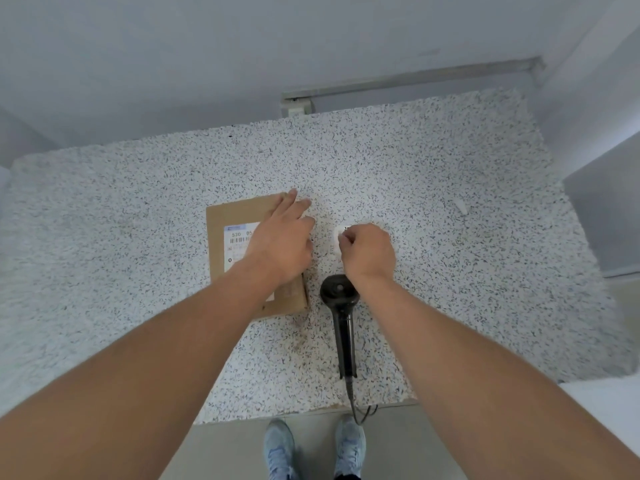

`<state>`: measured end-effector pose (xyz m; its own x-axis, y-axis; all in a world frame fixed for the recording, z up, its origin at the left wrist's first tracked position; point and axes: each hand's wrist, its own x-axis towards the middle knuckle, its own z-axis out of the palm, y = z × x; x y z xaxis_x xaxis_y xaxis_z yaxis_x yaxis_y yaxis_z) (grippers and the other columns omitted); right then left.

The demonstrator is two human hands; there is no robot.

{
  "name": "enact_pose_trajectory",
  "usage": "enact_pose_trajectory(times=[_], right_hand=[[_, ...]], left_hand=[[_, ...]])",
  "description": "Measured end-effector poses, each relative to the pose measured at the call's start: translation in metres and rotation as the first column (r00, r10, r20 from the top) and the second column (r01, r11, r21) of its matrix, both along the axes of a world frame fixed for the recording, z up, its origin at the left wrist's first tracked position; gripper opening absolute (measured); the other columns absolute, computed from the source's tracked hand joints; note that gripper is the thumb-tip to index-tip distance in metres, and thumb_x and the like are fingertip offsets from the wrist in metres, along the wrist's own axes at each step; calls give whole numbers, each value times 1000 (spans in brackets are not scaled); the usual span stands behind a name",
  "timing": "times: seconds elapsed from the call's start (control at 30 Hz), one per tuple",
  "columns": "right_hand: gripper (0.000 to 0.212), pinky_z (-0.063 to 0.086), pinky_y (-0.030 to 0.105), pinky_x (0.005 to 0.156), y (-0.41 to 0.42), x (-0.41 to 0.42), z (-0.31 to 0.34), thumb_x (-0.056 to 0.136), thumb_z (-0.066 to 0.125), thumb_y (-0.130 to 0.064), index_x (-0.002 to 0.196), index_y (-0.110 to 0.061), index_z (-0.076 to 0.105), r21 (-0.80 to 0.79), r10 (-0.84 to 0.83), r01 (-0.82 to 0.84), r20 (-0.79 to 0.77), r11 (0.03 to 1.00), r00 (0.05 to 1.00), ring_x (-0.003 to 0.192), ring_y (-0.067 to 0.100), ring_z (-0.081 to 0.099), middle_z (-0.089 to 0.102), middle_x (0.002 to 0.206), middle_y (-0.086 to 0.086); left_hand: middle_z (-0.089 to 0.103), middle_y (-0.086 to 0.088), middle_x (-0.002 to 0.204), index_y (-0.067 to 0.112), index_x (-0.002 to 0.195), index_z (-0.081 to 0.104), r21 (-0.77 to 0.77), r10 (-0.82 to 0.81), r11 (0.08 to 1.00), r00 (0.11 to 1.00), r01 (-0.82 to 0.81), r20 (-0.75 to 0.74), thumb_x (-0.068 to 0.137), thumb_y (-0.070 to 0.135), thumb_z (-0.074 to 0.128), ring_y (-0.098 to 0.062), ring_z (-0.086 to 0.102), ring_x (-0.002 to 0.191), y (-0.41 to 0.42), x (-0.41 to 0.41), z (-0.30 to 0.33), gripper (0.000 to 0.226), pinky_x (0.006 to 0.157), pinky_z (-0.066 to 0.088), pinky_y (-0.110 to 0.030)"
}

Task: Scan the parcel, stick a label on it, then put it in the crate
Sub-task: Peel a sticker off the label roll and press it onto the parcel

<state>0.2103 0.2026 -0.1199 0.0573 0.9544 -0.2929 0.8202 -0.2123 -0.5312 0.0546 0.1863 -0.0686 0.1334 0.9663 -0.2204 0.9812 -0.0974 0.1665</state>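
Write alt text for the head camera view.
Seen from above, a person's left hand lies flat on a cardboard parcel on a speckled counter, while the right hand pinches a small white label beside it. A black barcode scanner lies on the counter below the right hand.

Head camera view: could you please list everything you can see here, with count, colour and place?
parcel: one, brown cardboard with a white printed label already on it, flat on the counter, left of centre
small label: one, white, on the counter right of the parcel, mostly hidden under the right hand
scanner: one, black, lying on the counter near the front edge, its cable running off the edge
counter: one, speckled white and black, filling the middle of the view
socket: one, pale, on the wall behind the counter
shoes: two, light blue, on the floor below the counter edge
left hand: one, open, flat on the parcel
right hand: one, fingers curled at the small label
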Motion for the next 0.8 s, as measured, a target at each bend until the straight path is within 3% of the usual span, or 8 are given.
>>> enact_pose_trajectory(times=[0.1,0.17,0.27,0.37,0.47,0.53,0.67,0.8], right_hand=[[32,37,25,46,0,4,9,104,59,-29,76,-17,67,-6,-37,37,-30,999,999,57,9,56,63,68,-6],[24,38,25,50,-1,5,16,103,61,-30,84,-19,71,24,-65,67,-69,997,996,63,11,59,65,76,-7],[15,48,25,63,-5,5,24,99,68,-28,93,-19,78,111,-89,111,-184,988,979,77,13,66,71,88,-6],[9,52,20,77,-13,5,34,95,73,-21,96,-16,81,197,-74,147,-337,969,939,82,10,68,72,93,-4],[8,51,13,78,-22,4,45,92,78,-19,96,-15,83,278,-46,174,-414,945,909,80,7,69,76,91,-3],[9,53,13,80,-26,4,52,92,79,-19,98,-14,84,309,-25,181,-449,934,893,80,7,70,77,92,-2],[13,56,14,82,-36,2,68,93,78,-16,103,-11,84,359,40,152,-475,921,879,84,9,71,77,96,1],[14,59,27,83,-47,0,84,92,78,-10,105,-8,84,406,100,118,-476,906,874,85,14,72,78,98,4]], left_hand=[[38,-9,165,11,139,64,13,-12,1000,998,11,57,100,16,55,-27,16,160,-2,1,1,41,131,7,-40],[50,-9,156,9,132,69,34,-14,999,994,10,111,100,15,57,-28,29,155,-3,2,4,35,128,22,-43],[67,-6,125,10,119,75,100,19,994,972,-43,233,99,16,61,-26,58,122,-3,4,12,25,105,49,-42],[68,7,98,17,108,79,50,148,982,907,-182,393,99,21,65,-11,62,93,-5,9,23,17,87,52,-29],[71,17,85,33,91,75,-119,362,925,745,-360,560,99,31,67,2,65,78,-8,11,33,12,71,47,-15],[74,9,85,34,85,74,-191,432,890,632,-414,644,98,38,68,-4,69,84,-11,9,40,15,73,51,-18],[79,-4,88,23,85,79,-346,496,851,386,-395,778,94,41,72,-31,74,98,-17,5,54,21,98,59,-46],[79,-9,87,17,86,80,-364,487,851,313,-378,815,91,37,78,-34,75,96,-28,2,66,21,94,62,-43]])
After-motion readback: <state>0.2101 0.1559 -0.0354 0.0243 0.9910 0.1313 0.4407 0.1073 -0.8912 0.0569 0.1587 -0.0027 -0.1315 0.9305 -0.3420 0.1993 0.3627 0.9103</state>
